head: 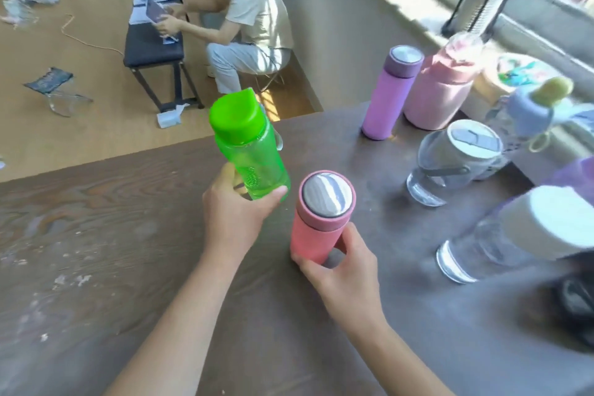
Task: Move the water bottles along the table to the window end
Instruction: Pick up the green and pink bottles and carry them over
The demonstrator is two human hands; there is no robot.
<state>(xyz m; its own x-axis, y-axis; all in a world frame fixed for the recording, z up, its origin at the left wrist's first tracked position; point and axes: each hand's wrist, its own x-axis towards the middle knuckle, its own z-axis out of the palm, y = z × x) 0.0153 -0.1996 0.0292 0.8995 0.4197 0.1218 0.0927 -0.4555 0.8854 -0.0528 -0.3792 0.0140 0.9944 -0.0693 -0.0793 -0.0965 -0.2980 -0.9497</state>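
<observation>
My left hand (pixel 236 219) grips the base of a translucent green bottle (pixel 247 145) with a green cap, tilted to the left above the brown wooden table (pixel 96 235). Around the lower part of a pink flask (pixel 316 222) with a steel-topped lid, my right hand (pixel 344 270) is closed; the flask stands at the table's middle. Toward the window stand a purple flask (pixel 387 96), a big pink jug (pixel 440 90), a clear bottle with a grey lid (pixel 450 164), a clear bottle with a white cap (pixel 514 235) and a blue-capped bottle (pixel 530 112).
A window sill (pixel 418 6) runs along the right, with a black-handled object on it. A person sits on a stool (pixel 250 26) beyond the table at a dark bench (pixel 151 45). A dark object (pixel 575 305) lies at the table's right edge.
</observation>
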